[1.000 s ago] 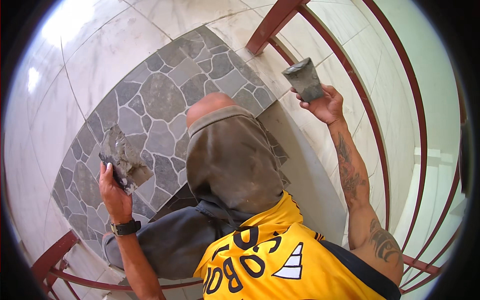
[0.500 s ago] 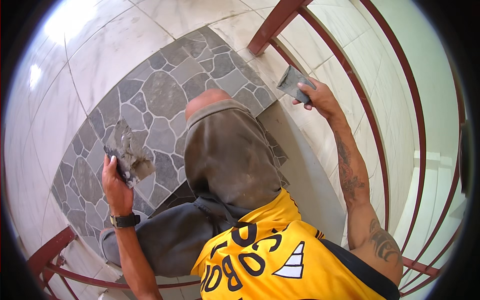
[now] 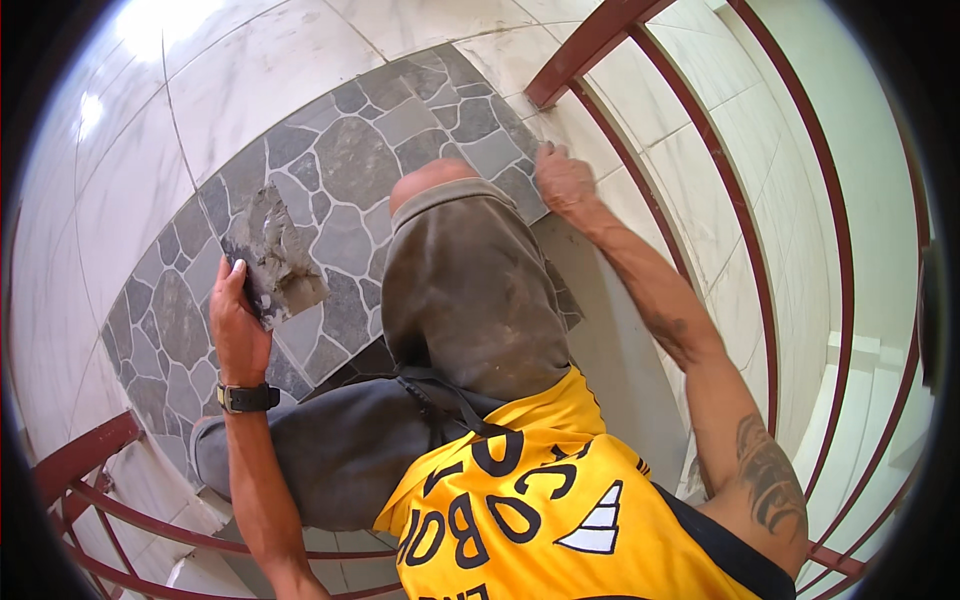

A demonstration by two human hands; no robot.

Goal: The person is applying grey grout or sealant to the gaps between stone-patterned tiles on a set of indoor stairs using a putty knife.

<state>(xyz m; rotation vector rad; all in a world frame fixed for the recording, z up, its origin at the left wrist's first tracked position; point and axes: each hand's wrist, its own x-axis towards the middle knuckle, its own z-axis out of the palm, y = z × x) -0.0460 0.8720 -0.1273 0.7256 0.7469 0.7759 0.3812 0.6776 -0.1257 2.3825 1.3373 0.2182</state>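
Note:
My left hand (image 3: 240, 325), a dark watch on its wrist, grips the near left edge of a flat dark plate (image 3: 240, 258). A ragged heap of wet grey mortar (image 3: 283, 252) covers most of this plate, held above the stone-patterned tiles (image 3: 365, 160). To the right of my knee, my right hand (image 3: 565, 182) is turned back-up and closed at the far right corner of those tiles, beside the railing foot. The small grey spreader it held half a second ago is hidden beneath the hand, whose fingertips are slightly blurred.
Dark red railings (image 3: 735, 190) curve along the right, with another railing (image 3: 90, 455) at the lower left. Pale marble-look tiles (image 3: 270, 45) lie beyond the grey ones. A plain grey strip (image 3: 610, 330) runs along the right of my bent leg (image 3: 470, 280).
My right hand has swung leftward and turned over, from showing the spreader by the railing to the tile corner. The left hand with the mortar plate sits slightly higher in view.

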